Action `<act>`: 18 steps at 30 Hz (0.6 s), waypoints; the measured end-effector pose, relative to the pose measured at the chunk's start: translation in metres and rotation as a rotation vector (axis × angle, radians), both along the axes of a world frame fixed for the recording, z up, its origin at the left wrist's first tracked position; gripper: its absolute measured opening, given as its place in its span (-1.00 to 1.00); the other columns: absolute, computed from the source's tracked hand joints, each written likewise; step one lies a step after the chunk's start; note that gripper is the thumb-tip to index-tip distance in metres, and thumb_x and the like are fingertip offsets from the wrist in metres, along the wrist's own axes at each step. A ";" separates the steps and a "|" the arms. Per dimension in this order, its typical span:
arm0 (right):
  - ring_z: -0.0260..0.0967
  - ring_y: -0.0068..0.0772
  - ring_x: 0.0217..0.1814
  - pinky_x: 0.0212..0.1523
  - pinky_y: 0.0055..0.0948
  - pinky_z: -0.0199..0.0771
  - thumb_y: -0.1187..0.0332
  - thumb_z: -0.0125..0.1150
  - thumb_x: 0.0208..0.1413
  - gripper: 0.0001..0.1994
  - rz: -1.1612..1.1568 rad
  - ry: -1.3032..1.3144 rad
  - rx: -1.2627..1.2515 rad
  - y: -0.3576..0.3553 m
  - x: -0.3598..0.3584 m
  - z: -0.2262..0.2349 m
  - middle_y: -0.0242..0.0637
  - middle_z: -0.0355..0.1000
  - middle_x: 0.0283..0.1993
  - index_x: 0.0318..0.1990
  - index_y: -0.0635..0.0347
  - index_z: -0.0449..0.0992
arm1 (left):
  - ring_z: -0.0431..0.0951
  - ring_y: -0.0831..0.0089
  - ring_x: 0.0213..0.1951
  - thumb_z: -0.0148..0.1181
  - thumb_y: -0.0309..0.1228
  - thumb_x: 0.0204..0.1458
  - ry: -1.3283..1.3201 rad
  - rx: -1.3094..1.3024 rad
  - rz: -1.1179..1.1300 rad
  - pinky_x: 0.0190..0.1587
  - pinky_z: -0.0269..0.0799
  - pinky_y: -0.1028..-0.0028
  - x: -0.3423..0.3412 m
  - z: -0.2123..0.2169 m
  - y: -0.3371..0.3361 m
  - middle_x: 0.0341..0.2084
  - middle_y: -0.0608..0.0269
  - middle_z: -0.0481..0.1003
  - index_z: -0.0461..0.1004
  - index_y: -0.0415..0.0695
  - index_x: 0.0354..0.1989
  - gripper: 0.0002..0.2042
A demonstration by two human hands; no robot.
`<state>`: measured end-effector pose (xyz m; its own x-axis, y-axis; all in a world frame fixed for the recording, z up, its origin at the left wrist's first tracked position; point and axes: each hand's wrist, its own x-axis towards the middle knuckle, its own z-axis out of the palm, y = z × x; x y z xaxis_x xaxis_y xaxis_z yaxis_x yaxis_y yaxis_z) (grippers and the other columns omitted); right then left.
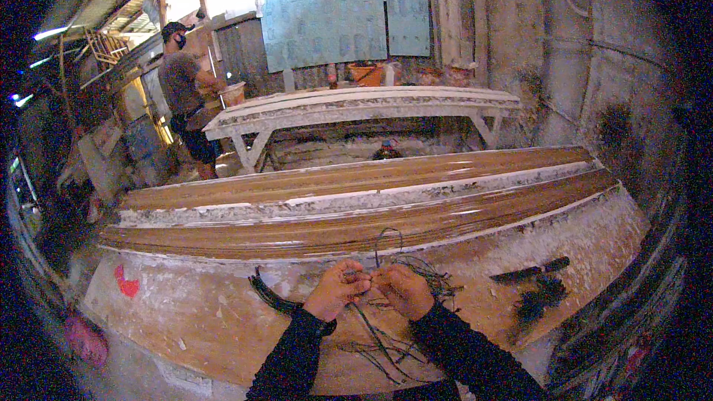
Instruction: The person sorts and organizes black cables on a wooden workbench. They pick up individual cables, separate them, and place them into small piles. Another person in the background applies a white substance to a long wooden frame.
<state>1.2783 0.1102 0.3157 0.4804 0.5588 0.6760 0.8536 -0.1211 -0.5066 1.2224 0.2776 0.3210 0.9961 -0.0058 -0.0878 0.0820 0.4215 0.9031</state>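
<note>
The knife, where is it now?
In the head view, the dark knife lies on the worktable's right part, just above a dark clump, right of the hands.

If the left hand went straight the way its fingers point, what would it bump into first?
Probably the right hand: its fingertips are right beside those of the left hand. I can't tell for sure whether they already touch.
</note>
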 end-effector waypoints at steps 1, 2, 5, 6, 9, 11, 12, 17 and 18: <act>0.39 -0.30 -0.28 -0.32 -0.47 0.41 0.59 0.10 -0.16 -0.86 -0.009 0.042 0.029 0.001 0.000 0.000 -0.23 0.40 -0.31 -0.38 0.20 0.38 | 0.43 0.57 -0.42 0.19 -0.52 -0.16 -0.020 0.019 0.008 -0.54 0.32 0.64 0.000 0.002 -0.002 -0.46 0.35 0.43 0.24 -0.06 -0.28 -0.71; 0.39 -0.31 -0.28 -0.32 -0.47 0.41 0.58 0.10 -0.15 -0.87 -0.017 0.085 0.059 0.002 0.000 -0.001 -0.23 0.40 -0.31 -0.38 0.20 0.38 | 0.43 0.57 -0.43 0.18 -0.54 -0.16 -0.041 0.038 0.016 -0.53 0.32 0.63 0.000 0.004 -0.003 -0.46 0.34 0.43 0.24 -0.06 -0.27 -0.71; 0.39 -0.37 -0.29 -0.32 -0.47 0.41 0.51 0.10 -0.10 -0.91 0.007 0.238 0.123 0.006 0.001 -0.004 -0.24 0.40 -0.33 -0.39 0.19 0.38 | 0.42 0.59 -0.45 0.17 -0.57 -0.17 -0.100 0.092 0.055 -0.53 0.33 0.62 0.000 0.007 -0.008 -0.47 0.33 0.43 0.23 -0.07 -0.27 -0.70; 0.39 -0.38 -0.29 -0.32 -0.47 0.41 0.50 0.10 -0.08 -0.92 -0.012 0.230 0.114 0.005 0.002 -0.005 -0.24 0.40 -0.34 -0.39 0.19 0.38 | 0.41 0.59 -0.46 0.17 -0.58 -0.18 -0.120 0.110 0.069 -0.53 0.33 0.62 0.000 0.008 -0.010 -0.47 0.33 0.43 0.23 -0.07 -0.26 -0.69; 0.38 -0.44 -0.33 -0.34 -0.50 0.39 0.46 0.09 -0.05 -0.94 -0.072 0.249 0.100 0.004 0.002 -0.007 -0.27 0.40 -0.37 -0.38 0.18 0.37 | 0.41 0.60 -0.47 0.17 -0.58 -0.19 -0.179 0.146 0.121 -0.53 0.33 0.62 0.001 0.008 -0.015 -0.49 0.32 0.43 0.23 -0.08 -0.28 -0.70; 0.36 -0.49 -0.37 -0.37 -0.52 0.38 0.44 0.08 -0.02 -0.94 -0.115 0.322 0.104 0.004 0.001 -0.010 -0.29 0.39 -0.40 -0.38 0.18 0.37 | 0.41 0.60 -0.48 0.17 -0.58 -0.19 -0.238 0.215 0.147 -0.51 0.34 0.62 0.001 0.006 -0.016 -0.51 0.33 0.43 0.23 -0.10 -0.28 -0.70; 0.34 -0.51 -0.39 -0.37 -0.54 0.37 0.43 0.09 -0.02 -0.94 -0.094 0.368 0.123 0.004 0.002 -0.011 -0.31 0.38 -0.41 -0.39 0.18 0.36 | 0.41 0.60 -0.48 0.17 -0.58 -0.19 -0.267 0.250 0.160 -0.50 0.34 0.62 0.002 0.004 -0.017 -0.51 0.33 0.43 0.23 -0.10 -0.29 -0.70; 0.26 -0.61 -0.42 -0.35 -0.60 0.32 0.37 0.11 -0.02 -0.89 0.121 0.699 0.355 0.010 0.006 -0.015 -0.43 0.32 -0.45 -0.41 0.19 0.35 | 0.40 0.61 -0.44 0.17 -0.56 -0.18 -0.644 0.749 0.349 -0.44 0.33 0.64 0.010 -0.006 -0.013 -0.47 0.35 0.41 0.30 -0.12 -0.34 -0.78; 0.26 -0.61 -0.40 -0.34 -0.60 0.31 0.36 0.11 -0.02 -0.89 0.150 0.764 0.350 0.009 0.007 -0.015 -0.44 0.32 -0.44 -0.41 0.18 0.36 | 0.40 0.61 -0.42 0.17 -0.56 -0.18 -0.760 0.909 0.404 -0.43 0.33 0.64 0.011 -0.007 -0.012 -0.46 0.35 0.41 0.32 -0.13 -0.35 -0.80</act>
